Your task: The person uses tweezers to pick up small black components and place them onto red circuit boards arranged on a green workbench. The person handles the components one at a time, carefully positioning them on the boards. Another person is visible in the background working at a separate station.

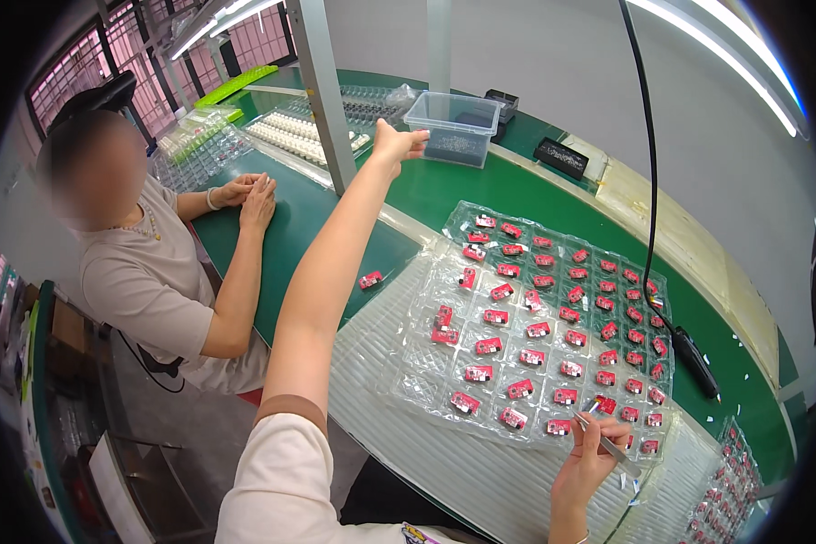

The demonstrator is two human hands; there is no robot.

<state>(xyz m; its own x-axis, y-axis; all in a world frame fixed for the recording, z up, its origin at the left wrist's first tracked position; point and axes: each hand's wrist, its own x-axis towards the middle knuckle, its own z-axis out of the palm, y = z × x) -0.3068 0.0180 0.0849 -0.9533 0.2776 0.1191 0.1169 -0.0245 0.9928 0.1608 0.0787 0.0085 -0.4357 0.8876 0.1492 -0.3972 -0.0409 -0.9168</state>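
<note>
My left arm stretches far forward, and my left hand is at the near left rim of a clear plastic bin, thumb raised and fingers apart; contact with the bin is hard to judge. Metal tweezers are held in my right hand, low over the near right part of a clear blister tray. Small red circuit boards with dark and pale parts sit in rows in its pockets. One red board lies close beside the tweezers' tips.
A lone red board lies on the green table at left. A black pen-shaped tool on a cable rests right of the tray. A metal post rises beside my left arm. At left, a co-worker sits, hands together. Another tray stands lower right.
</note>
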